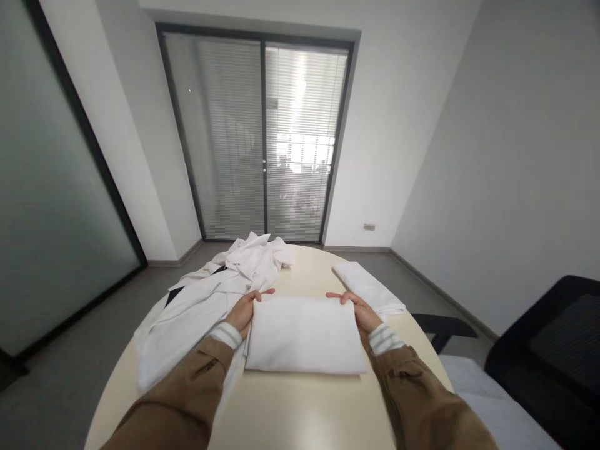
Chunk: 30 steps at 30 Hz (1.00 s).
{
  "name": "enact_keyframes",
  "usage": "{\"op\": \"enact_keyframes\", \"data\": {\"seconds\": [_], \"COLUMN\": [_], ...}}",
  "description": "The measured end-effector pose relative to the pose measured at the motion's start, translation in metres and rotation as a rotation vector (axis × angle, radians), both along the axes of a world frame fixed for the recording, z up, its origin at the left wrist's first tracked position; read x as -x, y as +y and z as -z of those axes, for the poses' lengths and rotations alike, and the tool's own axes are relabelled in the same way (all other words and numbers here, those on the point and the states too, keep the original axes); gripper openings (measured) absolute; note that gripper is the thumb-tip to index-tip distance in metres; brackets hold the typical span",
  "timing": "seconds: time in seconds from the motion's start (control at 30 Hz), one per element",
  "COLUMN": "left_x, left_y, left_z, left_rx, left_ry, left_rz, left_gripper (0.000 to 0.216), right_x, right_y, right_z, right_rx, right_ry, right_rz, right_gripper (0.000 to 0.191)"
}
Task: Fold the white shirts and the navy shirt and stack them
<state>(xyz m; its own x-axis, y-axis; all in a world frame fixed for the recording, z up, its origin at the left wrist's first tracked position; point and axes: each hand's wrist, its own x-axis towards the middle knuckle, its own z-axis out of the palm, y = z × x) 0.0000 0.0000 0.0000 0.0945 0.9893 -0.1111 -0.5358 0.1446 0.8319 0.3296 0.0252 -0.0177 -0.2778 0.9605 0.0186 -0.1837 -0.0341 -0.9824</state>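
A white cloth [304, 337], folded into a neat rectangle, lies in front of me at the middle of the table. My left hand [244, 312] grips its far left corner, thumb and fingers closed on the fabric. At the far right corner, my right hand [360, 312] pinches the cloth in the same way, its index finger pointing inward. Whether the cloth's far edge is lifted off the table, I cannot tell. Left of my left hand is a loose heap of crumpled white cloth [201, 300]. Beyond my right hand lies another folded white cloth [368, 287].
The round cream table [309, 412] fills the lower middle. A dark patch [173, 295] shows among the heaped cloth. On the right stands a black office chair [553, 350], with white cloth [487, 387] beside it. A glass door with blinds [262, 137] is behind the table.
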Motion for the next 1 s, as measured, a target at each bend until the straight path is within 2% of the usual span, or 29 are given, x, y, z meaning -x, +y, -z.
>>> {"op": "enact_keyframes", "data": {"seconds": [0.13, 0.2, 0.33, 0.4, 0.47, 0.53, 0.6, 0.67, 0.73, 0.8, 0.87, 0.93, 1.0], "left_x": [0.0, 0.001, -0.005, -0.013, -0.024, -0.034, -0.04, -0.042, -0.042, -0.042, -0.041, -0.041, -0.041], "left_y": [0.006, 0.008, -0.003, -0.018, -0.034, -0.047, -0.055, -0.057, -0.056, -0.055, -0.055, -0.054, -0.051], "left_z": [0.002, 0.001, -0.009, -0.014, -0.017, -0.015, -0.012, -0.008, -0.006, -0.005, -0.004, -0.004, -0.002], "left_rx": [-0.06, -0.15, -0.442, -0.64, -0.768, -0.786, -0.764, -0.754, -0.761, -0.772, -0.772, -0.752, -0.709], "left_ry": [0.083, 0.195, 0.749, 1.045, 1.293, 1.518, 1.675, 1.758, 1.794, 1.807, 1.808, 1.804, 1.801], "left_rz": [-0.122, -0.189, -0.249, -0.181, 0.002, 0.118, 0.159, 0.158, 0.143, 0.123, 0.122, 0.139, 0.171], "left_gripper": [0.017, 0.029, 0.043, 0.044, 0.048, 0.054, 0.06, 0.062, 0.062, 0.061, 0.061, 0.059, 0.058], "right_x": [0.002, 0.004, 0.009, 0.01, 0.009, 0.007, 0.005, 0.007, 0.017, 0.036, 0.057, 0.075, 0.085], "right_y": [0.003, 0.004, 0.002, 0.0, -0.001, 0.0, 0.001, -0.001, -0.011, -0.026, -0.042, -0.055, -0.06], "right_z": [0.001, 0.001, 0.0, -0.001, -0.002, -0.005, -0.012, -0.026, -0.044, -0.059, -0.066, -0.062, -0.052], "right_rx": [0.015, 0.028, 0.018, 0.034, 0.053, 0.036, -0.031, -0.177, -0.371, -0.527, -0.619, -0.65, -0.615], "right_ry": [-0.071, -0.126, -0.231, -0.26, -0.284, -0.287, -0.296, -0.382, -0.577, -0.796, -0.957, -1.117, -1.235], "right_rz": [0.022, 0.045, 0.057, 0.038, 0.027, 0.062, 0.157, 0.261, 0.28, 0.168, 0.017, -0.092, -0.123], "right_gripper": [0.028, 0.031, 0.038, 0.044, 0.049, 0.049, 0.047, 0.046, 0.044, 0.045, 0.051, 0.057, 0.063]}}
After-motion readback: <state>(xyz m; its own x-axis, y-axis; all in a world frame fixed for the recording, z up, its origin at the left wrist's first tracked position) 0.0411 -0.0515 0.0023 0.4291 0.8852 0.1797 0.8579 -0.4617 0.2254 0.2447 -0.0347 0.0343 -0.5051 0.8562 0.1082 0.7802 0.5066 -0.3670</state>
